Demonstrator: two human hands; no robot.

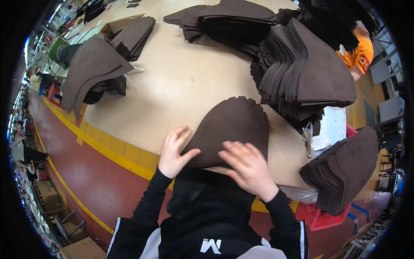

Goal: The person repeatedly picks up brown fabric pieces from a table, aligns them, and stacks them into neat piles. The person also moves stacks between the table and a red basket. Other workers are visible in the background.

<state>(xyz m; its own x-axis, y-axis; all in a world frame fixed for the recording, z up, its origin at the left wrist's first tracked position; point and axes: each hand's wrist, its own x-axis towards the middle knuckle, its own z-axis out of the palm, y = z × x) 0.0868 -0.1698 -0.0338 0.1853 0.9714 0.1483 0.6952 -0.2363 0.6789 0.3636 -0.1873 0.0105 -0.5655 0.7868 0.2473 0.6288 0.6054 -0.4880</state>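
Note:
In front of me, at the table's near edge, lies a dark brown cut fabric piece (235,123), rounded at its far side with small notches along the rim. It looks like more than one layer, though I cannot tell how many. My left hand (174,152) is at its left edge, fingers apart and thumb stretched toward the fabric. Over the near right part of the piece, my right hand (249,167) is stretched out flat, a little blurred. Neither hand grips anything. A tall fanned stack of similar brown pieces (319,71) stands to the right.
More brown pieces lie at the far side (233,19) and on the left (97,60) of the pale table (185,82). At lower right, another stack (345,168) sits above a red crate (321,218). A person in an orange sleeve (362,49) stands at far right.

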